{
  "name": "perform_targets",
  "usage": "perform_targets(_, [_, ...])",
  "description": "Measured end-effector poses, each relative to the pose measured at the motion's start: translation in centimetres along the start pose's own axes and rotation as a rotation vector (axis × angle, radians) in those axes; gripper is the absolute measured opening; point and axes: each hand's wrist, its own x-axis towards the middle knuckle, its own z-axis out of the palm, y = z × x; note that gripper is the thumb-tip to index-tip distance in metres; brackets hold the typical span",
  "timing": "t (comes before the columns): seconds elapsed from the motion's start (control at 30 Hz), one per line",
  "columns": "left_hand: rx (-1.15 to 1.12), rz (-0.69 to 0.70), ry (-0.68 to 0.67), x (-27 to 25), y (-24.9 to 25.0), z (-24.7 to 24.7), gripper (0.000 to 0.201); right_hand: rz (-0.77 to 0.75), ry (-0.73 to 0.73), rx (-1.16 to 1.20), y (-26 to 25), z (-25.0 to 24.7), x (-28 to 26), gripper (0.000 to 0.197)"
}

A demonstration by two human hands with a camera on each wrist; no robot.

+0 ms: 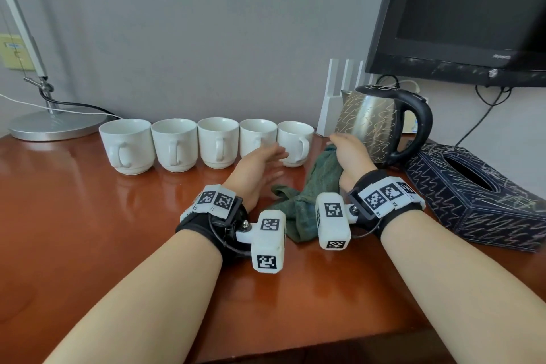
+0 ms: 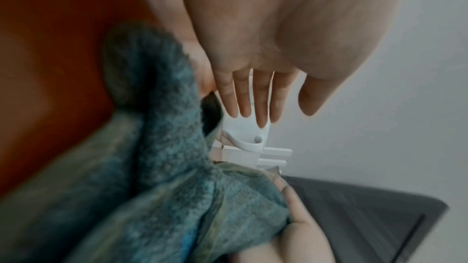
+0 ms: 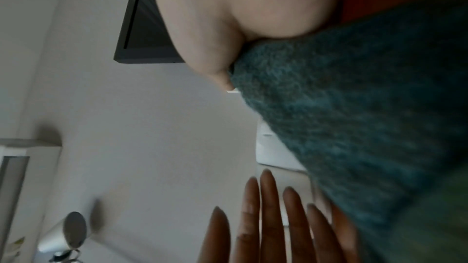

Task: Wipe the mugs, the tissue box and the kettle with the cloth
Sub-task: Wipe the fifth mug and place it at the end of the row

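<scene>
Cloth [image 1: 317,186], green terry, hangs from the right hand [image 1: 351,156], which pinches its upper end; its lower folds trail onto the reddish wooden table [image 1: 103,230], just in front of the kettle [image 1: 372,121]. Left of the kettle stand five white mugs [image 1: 206,142] in a row, handles facing the person. The left hand [image 1: 260,171] is spread, fingers straight, holding nothing, before the mug nearest the kettle. Right of the kettle lies the dark tissue box [image 1: 472,201], covered in pale scribbles, as is the kettle's steel body.

Only the head view shows the kettle, tissue box and whole mug row. The left wrist view shows the left hand's straight fingers [image 2: 260,95] over a mug handle; the right wrist view shows the thumb [image 3: 215,63] pressing the cloth's pile.

Above the kettle a black monitor [image 1: 461,9] carries bezel lettering too blurred to read. Far left of the mugs stands a lamp base [image 1: 53,127].
</scene>
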Motion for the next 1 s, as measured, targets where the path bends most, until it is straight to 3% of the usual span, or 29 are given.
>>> perform_targets(0.17, [0.237, 0.004, -0.267, -3.4, 1.4, 2.0, 0.024, -0.071, -0.251, 0.158, -3.5, -0.5, -3.9, 0.015])
perform_targets(0.23, [0.205, -0.016, -0.351, -4.9, 1.7, 3.3, 0.03, -0.125, -0.319, 0.177, -5.1, -1.0, -5.8, 0.016])
perform_targets(0.3, [0.126, 0.027, -0.348, -6.4, 2.2, 4.5, 0.031, -0.175, -0.33, 0.221, -6.5, -1.6, -7.1, 0.017])
perform_targets(0.5, [0.006, 0.235, -0.183, -9.2, 5.4, 7.2, 0.026, -0.184, -0.221, 0.39, -8.6, -4.9, -9.4, 0.011])
perform_targets(0.6, [0.027, 0.291, -0.169, -10.5, 7.7, 8.7, 0.019, -0.15, -0.197, 0.319, -8.7, -6.8, -10.8, 0.035])
perform_targets(0.63, [0.04, 0.289, -0.178, -11.0, 8.3, 9.3, 0.015, -0.142, -0.217, 0.314, -8.6, -7.4, -11.0, 0.04])
perform_targets(0.73, [0.059, 0.247, -0.223, -11.9, 9.4, 11.0, 0.019, -0.157, -0.135, 0.259, -8.8, -9.2, -11.8, 0.012])
perform_targets(0.93, [-0.043, 0.189, -0.255, -12.6, 9.1, 13.7, 0.016, -0.251, 0.074, 0.15, -8.9, -12.5, -12.6, 0.03])
perform_targets(1.0, [-0.11, 0.173, -0.276, -12.6, 9.1, 14.5, 0.019, -0.295, 0.059, 0.156, -9.1, -13.2, -13.2, 0.024])
